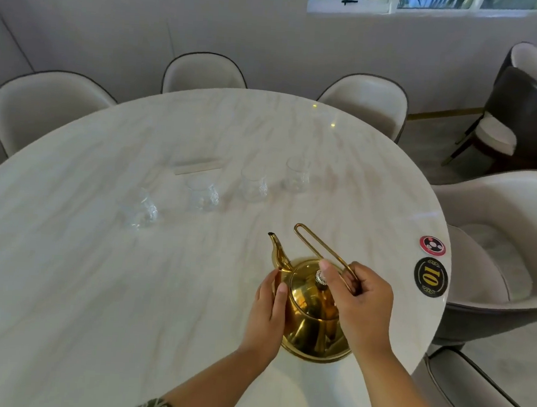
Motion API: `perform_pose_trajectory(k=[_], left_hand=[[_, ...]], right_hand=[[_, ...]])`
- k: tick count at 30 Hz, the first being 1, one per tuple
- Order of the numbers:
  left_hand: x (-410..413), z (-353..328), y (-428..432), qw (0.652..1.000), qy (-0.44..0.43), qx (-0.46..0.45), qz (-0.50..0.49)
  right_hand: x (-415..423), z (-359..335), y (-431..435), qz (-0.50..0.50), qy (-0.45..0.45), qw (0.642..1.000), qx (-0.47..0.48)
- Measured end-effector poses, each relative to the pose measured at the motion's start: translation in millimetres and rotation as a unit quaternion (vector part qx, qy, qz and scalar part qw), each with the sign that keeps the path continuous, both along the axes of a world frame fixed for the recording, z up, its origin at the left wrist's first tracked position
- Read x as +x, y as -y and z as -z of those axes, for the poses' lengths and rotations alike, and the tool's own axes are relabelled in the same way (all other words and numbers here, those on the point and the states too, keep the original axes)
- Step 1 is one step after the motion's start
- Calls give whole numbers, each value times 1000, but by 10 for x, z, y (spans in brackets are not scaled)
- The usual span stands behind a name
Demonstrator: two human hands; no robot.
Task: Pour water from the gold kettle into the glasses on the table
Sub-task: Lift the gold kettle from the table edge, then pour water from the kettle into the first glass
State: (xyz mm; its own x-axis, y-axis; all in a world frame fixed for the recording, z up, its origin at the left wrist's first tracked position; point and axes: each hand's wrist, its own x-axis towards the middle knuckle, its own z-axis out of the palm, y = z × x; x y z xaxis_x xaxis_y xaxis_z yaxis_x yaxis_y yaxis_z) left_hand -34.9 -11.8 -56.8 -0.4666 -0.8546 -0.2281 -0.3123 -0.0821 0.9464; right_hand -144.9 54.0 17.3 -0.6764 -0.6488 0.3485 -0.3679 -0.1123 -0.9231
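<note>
Here the right hand [360, 300] grips the gold kettle [311, 320] handle, left hand [267, 311] flat on its side, beside a "10" disc [430, 277].

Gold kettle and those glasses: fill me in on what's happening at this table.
A person stands at a marble table with a gold kettle resting on it. The right hand grips the kettle's wire handle, while the left hand steadies the body beside the spout. Four clear glasses, and, stand in a row farther out. Whether they hold any water is hard to tell. No pouring is under way.
</note>
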Motion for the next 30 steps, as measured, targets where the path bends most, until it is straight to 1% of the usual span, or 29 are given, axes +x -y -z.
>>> perform_pose_trajectory(k=[5, 9, 12, 14, 22, 27, 30], left_hand=[[410, -346, 177, 998, 15, -62, -11], [851, -547, 359, 988, 56, -140, -21], [1193, -665, 531, 976, 67, -205, -2], [1407, -722, 660, 970, 76, -232, 12], [2008, -787, 1156, 969, 80, -231, 40], [2114, -757, 1520, 970, 89, -220, 56], [2106, -719, 1737, 976, 70, -197, 57]], right_hand=[[272, -227, 275, -25, 2, 1000, -12], [563, -385, 557, -55, 8, 998, -22], [825, -507, 789, -68, 8, 997, -20], [1010, -573, 948, -74, 10, 997, -18], [1561, -658, 1577, -111, 17, 994, -13], [1696, -658, 2003, -118, -10, 993, 5], [1712, -642, 2262, -126, -23, 991, 24]])
